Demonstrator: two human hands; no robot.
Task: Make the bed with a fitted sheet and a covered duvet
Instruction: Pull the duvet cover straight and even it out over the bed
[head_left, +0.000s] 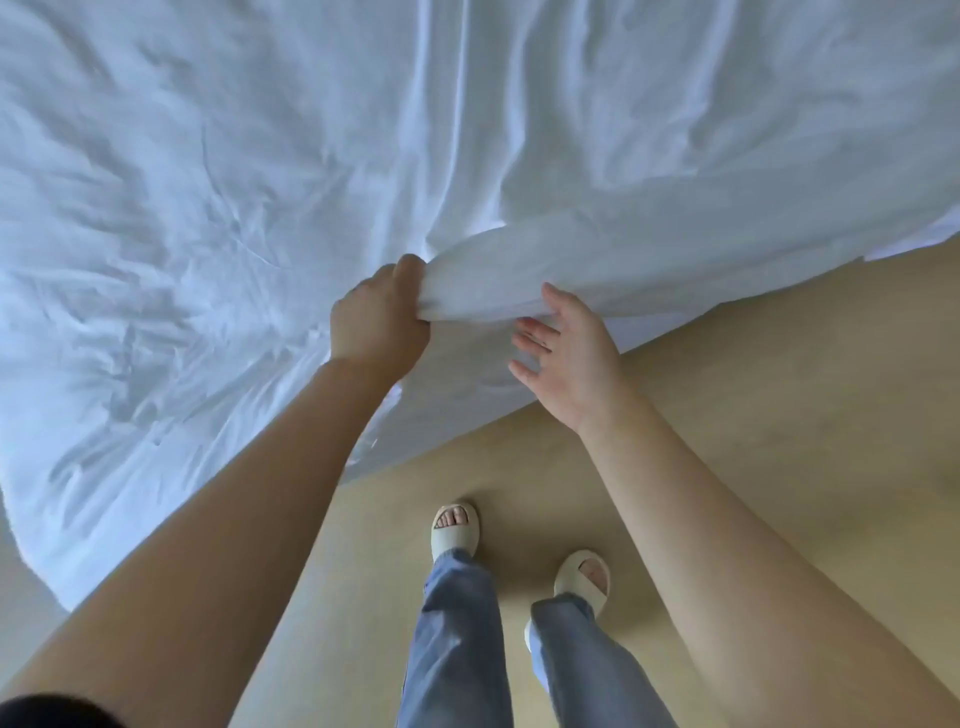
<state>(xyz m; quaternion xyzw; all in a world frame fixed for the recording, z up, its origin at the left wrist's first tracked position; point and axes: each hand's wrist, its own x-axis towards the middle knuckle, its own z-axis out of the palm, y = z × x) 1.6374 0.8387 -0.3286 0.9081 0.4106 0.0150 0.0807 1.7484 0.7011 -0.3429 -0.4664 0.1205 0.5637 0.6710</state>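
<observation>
My left hand (379, 317) grips a bunched fold of the white duvet (363, 156), which covers the bed. My right hand (566, 353) is spread wide, fingers loose, just under that fold, above the floor (779, 364).

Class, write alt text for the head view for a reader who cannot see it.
A person's left hand grips a bunched edge of white bedding while the open right hand reaches toward it. Slippered feet stand on a tan floor.
</observation>
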